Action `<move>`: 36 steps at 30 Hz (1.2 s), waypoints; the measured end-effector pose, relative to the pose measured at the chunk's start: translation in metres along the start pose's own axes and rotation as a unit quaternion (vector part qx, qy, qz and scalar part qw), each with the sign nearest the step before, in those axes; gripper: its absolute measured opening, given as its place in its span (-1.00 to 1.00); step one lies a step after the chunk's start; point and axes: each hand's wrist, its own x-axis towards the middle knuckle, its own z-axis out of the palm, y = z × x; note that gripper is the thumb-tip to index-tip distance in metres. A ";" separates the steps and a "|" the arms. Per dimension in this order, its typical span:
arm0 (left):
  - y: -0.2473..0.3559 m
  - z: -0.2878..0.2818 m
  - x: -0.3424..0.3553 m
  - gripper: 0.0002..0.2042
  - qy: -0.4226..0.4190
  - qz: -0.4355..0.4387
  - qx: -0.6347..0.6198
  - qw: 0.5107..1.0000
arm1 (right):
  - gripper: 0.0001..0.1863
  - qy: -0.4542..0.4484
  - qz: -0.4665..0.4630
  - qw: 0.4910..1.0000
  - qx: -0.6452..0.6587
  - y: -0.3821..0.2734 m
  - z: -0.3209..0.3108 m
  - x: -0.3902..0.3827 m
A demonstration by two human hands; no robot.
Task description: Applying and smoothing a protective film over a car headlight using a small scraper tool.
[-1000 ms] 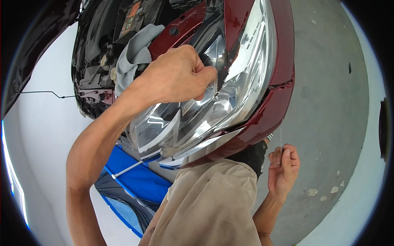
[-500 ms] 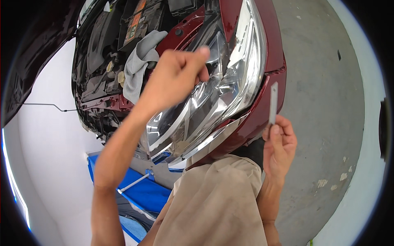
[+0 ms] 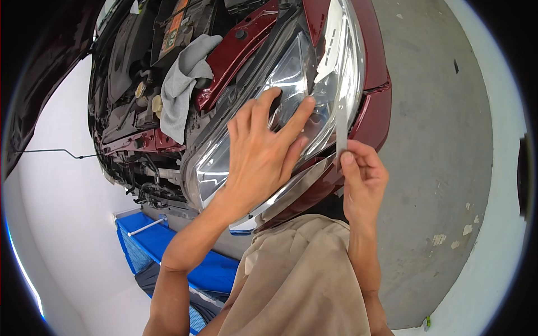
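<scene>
My left hand [image 3: 258,143] lies over the clear headlight [image 3: 286,64] of a dark red car, its fingers spread and holding nothing. The index fingertip meets the lens near its middle. Between the thumb and fingers of my right hand [image 3: 364,171], I pinch a thin, flat, grey utility-knife blade [image 3: 342,129]. It points away from me, just over the headlight's right edge, beside the red bumper [image 3: 372,120]. Whether the blade touches the lens, I cannot tell. Part of the headlight is hidden beneath my left hand.
A grey cloth [image 3: 182,84] is draped at the edge of the open engine bay [image 3: 126,95]. The raised hood [image 3: 47,61] is at the far left. Below the car's front stands a blue folding cot or chair [image 3: 213,271]. Grey floor [image 3: 431,140] extends along the right.
My left hand has come down onto the headlight, its fingers spreading. The right hand has brought the blade leftward, from over the bumper to the headlight's edge. The view has shifted slightly.
</scene>
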 end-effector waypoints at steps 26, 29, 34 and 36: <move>-0.055 0.007 0.083 -0.85 -0.052 -0.070 -0.283 0.955 | -0.89 0.096 -0.298 0.942 -0.122 0.043 0.044 0.083; -0.056 0.008 0.081 -0.86 -0.026 -0.065 -0.326 0.943 | -0.89 0.102 -0.312 0.937 -0.119 0.044 0.044 0.084; -0.055 0.008 0.079 -0.83 -0.015 -0.071 -0.298 0.952 | -0.90 0.097 -0.316 0.937 -0.118 0.046 0.043 0.085; -0.053 0.006 0.079 -0.82 -0.018 -0.074 -0.300 0.951 | -0.90 0.095 -0.327 0.932 -0.122 0.046 0.043 0.085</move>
